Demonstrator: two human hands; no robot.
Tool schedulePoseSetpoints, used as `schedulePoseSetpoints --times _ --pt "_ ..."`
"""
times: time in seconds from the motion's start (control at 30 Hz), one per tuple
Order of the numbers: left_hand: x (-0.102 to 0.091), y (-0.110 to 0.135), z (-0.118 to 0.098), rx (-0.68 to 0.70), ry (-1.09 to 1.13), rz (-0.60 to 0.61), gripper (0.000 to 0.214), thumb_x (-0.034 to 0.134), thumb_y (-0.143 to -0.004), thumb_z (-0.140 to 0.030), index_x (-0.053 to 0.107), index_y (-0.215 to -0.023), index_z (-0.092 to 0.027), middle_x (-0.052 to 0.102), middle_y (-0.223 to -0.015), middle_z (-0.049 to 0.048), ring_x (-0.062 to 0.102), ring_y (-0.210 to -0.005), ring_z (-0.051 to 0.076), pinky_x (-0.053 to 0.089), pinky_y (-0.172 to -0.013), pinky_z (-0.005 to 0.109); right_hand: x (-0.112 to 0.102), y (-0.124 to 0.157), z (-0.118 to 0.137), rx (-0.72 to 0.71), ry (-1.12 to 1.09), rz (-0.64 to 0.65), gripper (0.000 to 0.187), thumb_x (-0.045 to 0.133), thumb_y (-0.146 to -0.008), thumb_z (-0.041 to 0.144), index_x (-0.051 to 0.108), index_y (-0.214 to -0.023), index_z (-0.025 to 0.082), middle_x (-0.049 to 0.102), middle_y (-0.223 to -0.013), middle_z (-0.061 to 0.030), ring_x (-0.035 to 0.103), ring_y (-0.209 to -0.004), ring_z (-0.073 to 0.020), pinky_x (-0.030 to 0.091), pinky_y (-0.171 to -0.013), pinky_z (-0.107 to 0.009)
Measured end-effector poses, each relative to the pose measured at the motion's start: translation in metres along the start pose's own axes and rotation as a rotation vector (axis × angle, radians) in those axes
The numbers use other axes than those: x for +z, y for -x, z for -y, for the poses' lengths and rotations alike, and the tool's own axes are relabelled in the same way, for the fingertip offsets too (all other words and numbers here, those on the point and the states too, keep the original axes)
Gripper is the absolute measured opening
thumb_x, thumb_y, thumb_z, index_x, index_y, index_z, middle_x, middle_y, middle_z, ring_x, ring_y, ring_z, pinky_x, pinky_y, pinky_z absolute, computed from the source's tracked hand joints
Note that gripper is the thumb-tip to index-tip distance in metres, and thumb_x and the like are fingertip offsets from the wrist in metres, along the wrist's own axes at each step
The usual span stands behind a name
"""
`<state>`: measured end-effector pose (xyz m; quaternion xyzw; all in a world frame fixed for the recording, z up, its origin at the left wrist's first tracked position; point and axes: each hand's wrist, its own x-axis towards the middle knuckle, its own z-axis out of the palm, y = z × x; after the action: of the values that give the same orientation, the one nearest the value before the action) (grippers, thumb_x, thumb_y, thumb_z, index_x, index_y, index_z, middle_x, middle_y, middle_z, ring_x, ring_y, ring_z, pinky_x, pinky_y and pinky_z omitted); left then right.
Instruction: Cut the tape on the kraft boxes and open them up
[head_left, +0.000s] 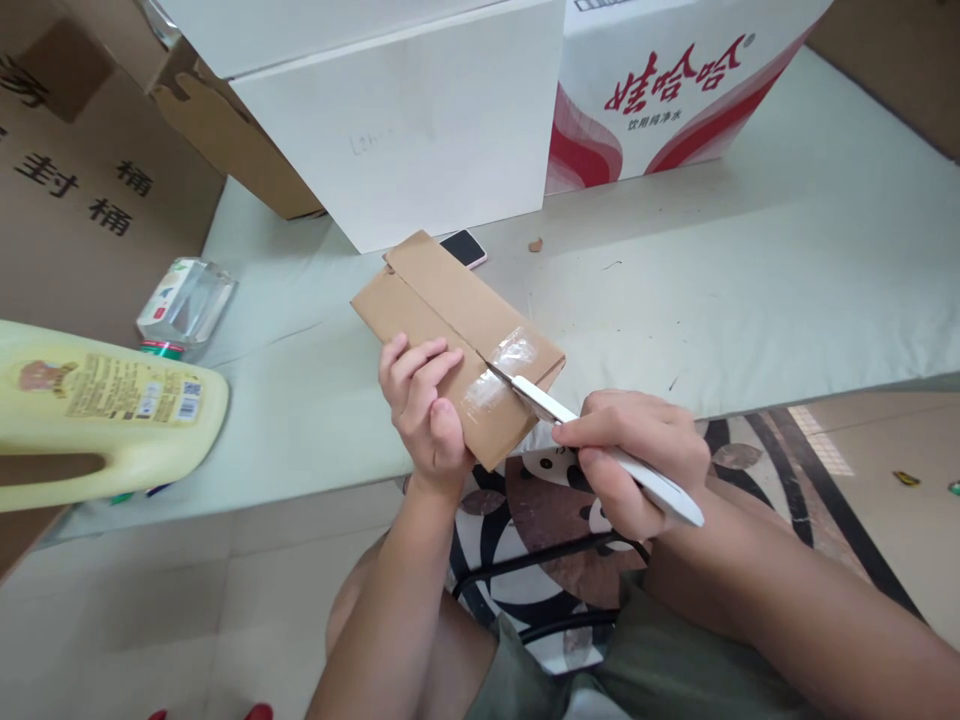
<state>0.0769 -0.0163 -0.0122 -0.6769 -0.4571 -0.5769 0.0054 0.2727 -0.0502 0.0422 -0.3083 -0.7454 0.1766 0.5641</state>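
Early days on this one, I'd say. Near the front edge of the pale green cloth-covered table (750, 290) there's a flat brown cardboard box (442, 300), flaps closed along the seam, nothing folded open. One corner pokes out past the edge, and I can't tell if the box rests on the table or is held up. The left hand (424, 405) comes up from below onto its left side, fingers bent and slightly spread, clamped against the top face with the thumb tucked nearer the body. The right hand (637, 455) reaches in from the lower right, fingers closed round a slim white plastic cutter (551, 402), handle end sticking out past the palm. Its dark blade slants away and leftward, tip at the seam beside a shiny patch of clear tape (514, 350). So the blade's in position, but the tape spans the seam and I honestly can't see whether any of it is slit.
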Motion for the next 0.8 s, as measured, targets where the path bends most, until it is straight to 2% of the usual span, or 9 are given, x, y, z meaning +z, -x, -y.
schedulePoseSetpoints --times 0.27,0.47,0.6,0.63,0.73,0.8 --pt "0.002 0.001 0.005 0.033 -0.017 -0.050 0.045 0.032 -0.104 -0.037 0.073 -0.114 -0.023 0.071 -0.120 0.0093 0.058 -0.131 0.032 0.039 -0.121 0.055 0.008 0.001 0.008 0.016 0.010 -0.103 0.020 0.052 -0.082 0.008 0.063 -0.087 0.024 0.056 -0.053 0.0058 0.049 -0.042 -0.0104 0.039 -0.046 -0.027" --pt "0.002 0.002 0.004 0.018 -0.042 -0.022 0.045 0.031 -0.104 -0.039 0.072 -0.113 -0.022 0.071 -0.120 0.0100 0.059 -0.130 0.032 0.039 -0.121 0.055 -0.006 -0.004 0.019 0.022 0.032 -0.047 0.020 0.052 -0.082 0.007 0.061 -0.084 0.025 0.055 -0.052 0.0054 0.050 -0.041 -0.0117 0.040 -0.046 -0.030" --pt "0.000 0.002 0.004 -0.004 -0.077 -0.008 0.048 0.029 -0.104 -0.045 0.071 -0.111 -0.022 0.071 -0.119 0.0108 0.060 -0.130 0.033 0.039 -0.122 0.056 -0.013 -0.005 0.025 0.111 0.054 0.026 0.023 0.052 -0.082 0.006 0.064 -0.085 0.025 0.058 -0.056 0.0045 0.052 -0.043 -0.0120 0.041 -0.046 -0.030" --pt "0.000 0.002 0.004 -0.016 -0.078 -0.011 0.049 0.029 -0.103 -0.047 0.071 -0.112 -0.022 0.071 -0.119 0.0110 0.060 -0.130 0.033 0.038 -0.122 0.057 -0.013 -0.004 0.025 0.114 0.040 0.009 0.022 0.052 -0.084 0.007 0.065 -0.085 0.025 0.056 -0.055 0.0044 0.050 -0.042 -0.0122 0.039 -0.045 -0.031" --pt "0.001 0.001 0.005 -0.033 -0.064 -0.015 0.050 0.029 -0.103 -0.049 0.070 -0.111 -0.022 0.070 -0.119 0.0113 0.059 -0.130 0.034 0.037 -0.123 0.057 -0.015 0.002 0.026 0.041 -0.011 -0.165 0.022 0.048 -0.093 0.015 0.064 -0.084 0.026 0.045 -0.050 0.0053 0.037 -0.037 -0.0122 0.032 -0.041 -0.032" --pt "0.002 0.000 0.005 -0.024 -0.064 -0.015 0.050 0.028 -0.103 -0.050 0.069 -0.110 -0.022 0.070 -0.118 0.0114 0.060 -0.128 0.033 0.038 -0.122 0.057 -0.018 0.007 0.022 -0.001 0.017 -0.228 0.020 0.048 -0.097 0.018 0.064 -0.088 0.027 0.046 -0.051 0.0055 0.036 -0.036 -0.0128 0.032 -0.041 -0.033"
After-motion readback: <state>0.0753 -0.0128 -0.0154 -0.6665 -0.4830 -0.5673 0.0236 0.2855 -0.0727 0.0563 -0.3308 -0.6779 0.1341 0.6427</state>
